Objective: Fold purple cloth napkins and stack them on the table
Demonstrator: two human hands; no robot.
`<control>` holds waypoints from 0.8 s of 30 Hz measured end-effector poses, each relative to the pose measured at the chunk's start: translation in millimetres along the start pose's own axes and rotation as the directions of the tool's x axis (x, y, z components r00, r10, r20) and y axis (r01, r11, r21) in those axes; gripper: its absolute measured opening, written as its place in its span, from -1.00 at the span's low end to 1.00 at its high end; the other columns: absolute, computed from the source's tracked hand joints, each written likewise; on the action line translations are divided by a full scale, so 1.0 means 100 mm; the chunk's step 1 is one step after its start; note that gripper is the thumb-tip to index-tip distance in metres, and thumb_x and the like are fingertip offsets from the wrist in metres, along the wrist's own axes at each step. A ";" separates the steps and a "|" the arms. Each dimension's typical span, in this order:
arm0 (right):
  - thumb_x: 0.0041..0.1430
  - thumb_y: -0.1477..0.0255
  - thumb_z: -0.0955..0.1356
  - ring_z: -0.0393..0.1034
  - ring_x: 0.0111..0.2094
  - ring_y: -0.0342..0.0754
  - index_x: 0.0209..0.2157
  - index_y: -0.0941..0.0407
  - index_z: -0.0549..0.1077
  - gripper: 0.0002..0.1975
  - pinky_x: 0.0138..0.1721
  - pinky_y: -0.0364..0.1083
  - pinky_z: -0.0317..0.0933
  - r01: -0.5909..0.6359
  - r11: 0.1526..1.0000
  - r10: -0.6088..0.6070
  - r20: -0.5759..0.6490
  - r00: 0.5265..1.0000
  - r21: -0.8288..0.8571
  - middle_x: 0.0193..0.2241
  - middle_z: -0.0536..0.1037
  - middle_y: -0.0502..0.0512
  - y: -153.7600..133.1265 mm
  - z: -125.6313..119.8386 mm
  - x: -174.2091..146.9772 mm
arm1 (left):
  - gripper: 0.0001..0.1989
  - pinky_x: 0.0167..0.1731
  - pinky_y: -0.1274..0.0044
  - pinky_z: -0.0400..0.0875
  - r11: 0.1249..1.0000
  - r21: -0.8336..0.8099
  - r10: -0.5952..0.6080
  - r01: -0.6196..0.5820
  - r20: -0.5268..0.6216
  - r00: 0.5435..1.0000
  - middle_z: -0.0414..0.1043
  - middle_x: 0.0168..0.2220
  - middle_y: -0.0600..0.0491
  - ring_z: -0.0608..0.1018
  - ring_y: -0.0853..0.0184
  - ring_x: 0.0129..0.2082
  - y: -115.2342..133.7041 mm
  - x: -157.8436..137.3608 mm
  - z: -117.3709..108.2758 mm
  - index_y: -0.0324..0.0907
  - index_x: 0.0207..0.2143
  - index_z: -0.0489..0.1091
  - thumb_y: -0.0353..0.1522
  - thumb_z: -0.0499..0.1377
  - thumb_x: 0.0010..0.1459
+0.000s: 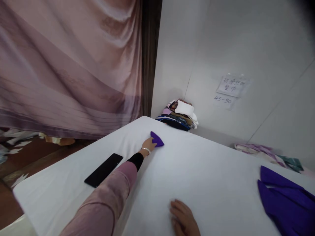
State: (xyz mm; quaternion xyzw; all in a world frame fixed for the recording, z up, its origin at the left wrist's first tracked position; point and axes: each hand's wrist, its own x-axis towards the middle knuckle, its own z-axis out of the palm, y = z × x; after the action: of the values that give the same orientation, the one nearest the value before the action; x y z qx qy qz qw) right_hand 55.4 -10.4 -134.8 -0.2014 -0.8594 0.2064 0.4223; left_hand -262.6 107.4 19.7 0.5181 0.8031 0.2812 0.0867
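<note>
My left hand (149,144) reaches far across the white table, its fingers closed on a small folded purple napkin (157,139) near the far corner. A bracelet and a black cuff show at that wrist. My right hand (185,219) rests low at the front of the table, palm down, fingers loosely bent and somewhat apart, with nothing visible in them. Over at the right edge lie larger purple cloths (287,203), partly cut off by the frame and away from both hands.
A black phone-like slab (103,170) lies on the white-covered table (209,177), left of my arm. Behind the far edge is a pile of folded clothes (178,114). More cloths (268,154) lie along the wall. A pink curtain (73,65) hangs at left; paper signs (231,86) are on the wall.
</note>
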 end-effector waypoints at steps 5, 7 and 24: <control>0.21 0.36 0.22 -0.08 0.23 0.12 0.23 -0.01 -0.01 -0.43 0.12 0.20 0.07 -0.337 0.930 0.322 -0.114 0.940 -0.149 0.26 -0.02 0.14 -0.37 -0.54 0.43 | -0.67 -0.24 0.56 0.35 0.952 -0.221 0.258 -0.211 0.213 0.942 0.50 -0.24 0.11 0.51 0.35 -0.27 0.53 -0.78 0.25 -0.12 -0.11 0.37 -0.36 0.17 0.01; 0.17 0.33 0.26 -0.22 0.26 0.18 0.24 0.04 -0.05 -0.36 0.15 0.26 -0.07 -0.342 0.901 0.314 -0.144 0.939 -0.267 0.28 -0.12 0.16 -0.41 -0.70 0.55 | -0.65 -0.25 0.53 0.37 0.903 -0.377 0.330 -0.207 0.300 0.895 0.50 -0.26 0.08 0.51 0.35 -0.30 0.69 -1.14 0.34 -0.16 -0.12 0.38 -0.41 0.19 -0.03; 0.09 0.19 0.32 0.39 -0.15 0.07 -0.09 0.09 0.45 -0.61 -0.07 0.05 0.23 -0.566 0.649 0.676 -0.044 0.736 0.509 -0.19 0.54 0.09 -0.85 -0.70 0.57 | -0.34 -0.25 0.40 0.41 0.542 -0.827 0.339 0.148 0.376 0.862 0.45 -0.19 -0.04 0.49 0.24 -0.22 1.00 -2.20 0.44 -0.19 0.05 0.20 -0.20 0.27 -0.10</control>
State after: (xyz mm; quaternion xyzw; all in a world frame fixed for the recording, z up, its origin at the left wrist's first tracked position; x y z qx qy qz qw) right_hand 64.9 -38.2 -14.6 -0.4008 -0.6065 0.5128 0.4566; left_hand -66.8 -40.5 3.5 0.5118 0.4891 0.4898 0.5088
